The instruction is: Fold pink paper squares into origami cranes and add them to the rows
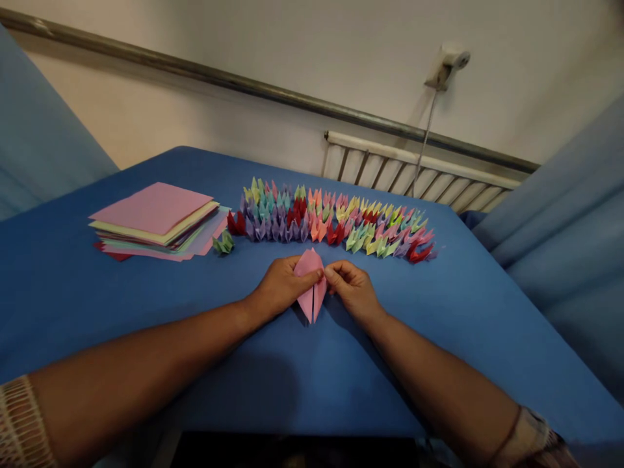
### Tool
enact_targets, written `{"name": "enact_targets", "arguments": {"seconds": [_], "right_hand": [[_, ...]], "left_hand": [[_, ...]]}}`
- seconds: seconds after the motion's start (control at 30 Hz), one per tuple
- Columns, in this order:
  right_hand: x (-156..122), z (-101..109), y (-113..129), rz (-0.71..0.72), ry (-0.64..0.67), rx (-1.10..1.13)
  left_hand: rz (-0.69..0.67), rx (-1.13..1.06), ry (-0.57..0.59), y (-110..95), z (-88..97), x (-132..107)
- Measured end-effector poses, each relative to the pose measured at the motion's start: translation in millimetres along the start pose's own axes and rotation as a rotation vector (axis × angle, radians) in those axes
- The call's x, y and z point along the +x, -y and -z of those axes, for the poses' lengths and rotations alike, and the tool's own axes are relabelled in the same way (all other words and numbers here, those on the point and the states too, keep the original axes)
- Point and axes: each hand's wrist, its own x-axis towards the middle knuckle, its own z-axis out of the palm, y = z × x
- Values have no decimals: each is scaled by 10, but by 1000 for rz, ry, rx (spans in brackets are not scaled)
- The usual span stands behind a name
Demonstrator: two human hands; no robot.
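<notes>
- Tabletop (pixel 234 390), smooth and blue, fills my view; far beyond, a white ribbed radiator (pixel 414 166) and metal rail (pixel 273 92) run along a pale wall (pixel 292 39).
- Curtains (pixel 565 227) hang in soft blue folds, left and right.
- I see the folded pink paper (pixel 307 296), pointed and slit nearward, mid-table: left hand (pixel 277 286) clasping it under the thumb, right hand (pixel 358 292) pinching its right edge.
- Beyond, spiky multicoloured paper figures (pixel 319 227); left, flat stacked sheets (pixel 156 209).

The folded paper (pixel 307 299) is pink, tablecloth (pixel 439 305) blue.
</notes>
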Motion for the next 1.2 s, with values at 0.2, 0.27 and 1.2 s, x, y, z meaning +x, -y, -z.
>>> {"name": "enact_targets", "arguments": {"seconds": [0.2, 0.27, 1.2], "right_hand": [[37, 15, -41, -52, 5, 110], [50, 26, -72, -64, 6, 135], [7, -10, -180, -23, 97, -48]], "left_hand": [[7, -93, 34, -38, 2, -16], [-21, -101, 26, -45, 2, -18], [-63, -62, -35, -61, 30, 46]]}}
